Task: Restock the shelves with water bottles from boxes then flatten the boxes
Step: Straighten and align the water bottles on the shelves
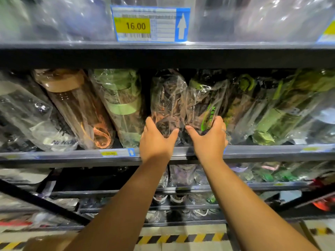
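Two plastic-wrapped water bottles stand side by side on the middle shelf [72, 153]. My left hand [156, 140] grips the base of the dark bottle [167, 98]. My right hand [210, 140] grips the base of the black bottle with a green strap [206, 104]. Both bottles lean back under the shelf above. Wrapped bottles in orange [76, 105], pale green [121, 104] and darker green [282, 113] lean in the same row on either side.
A price tag reading 16.00 [150, 24] hangs on the upper shelf edge [54, 46]. Lower shelves [199, 188] hold more wrapped bottles. A cardboard box [47, 241] shows at the bottom left, beside yellow-black floor tape [181, 239].
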